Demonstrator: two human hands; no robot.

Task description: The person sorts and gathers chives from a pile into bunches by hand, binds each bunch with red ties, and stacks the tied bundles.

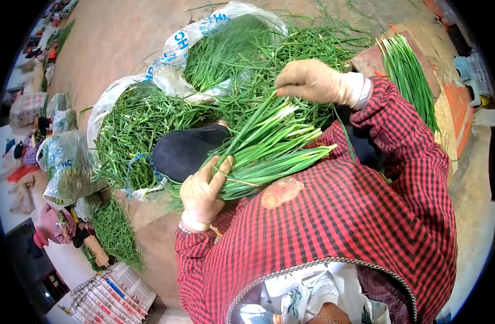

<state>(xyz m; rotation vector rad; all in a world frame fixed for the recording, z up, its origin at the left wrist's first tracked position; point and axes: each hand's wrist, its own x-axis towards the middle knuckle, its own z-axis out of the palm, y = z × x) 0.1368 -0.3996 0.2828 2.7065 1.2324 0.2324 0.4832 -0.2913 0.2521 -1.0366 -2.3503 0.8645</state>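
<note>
Outward, floor (pixel 107 43) past bag rim (pixel 189 33), left hand (pixel 201 194) holding stalks (pixel 274 144)

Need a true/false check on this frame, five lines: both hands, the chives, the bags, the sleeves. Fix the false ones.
1. The left hand grips a bunch of chives. True.
2. The right hand rests flat on the floor. False: the right hand is raised near the bunch's upper edge, fingers bent.
3. The bunch's pale stem ends point toward the left hand. False: they point away from it, toward the picture's right.
4. An open white plastic bag at the top carries blue lettering. True.
5. The sleeves are plain blue. False: they are red and black checked.
</note>
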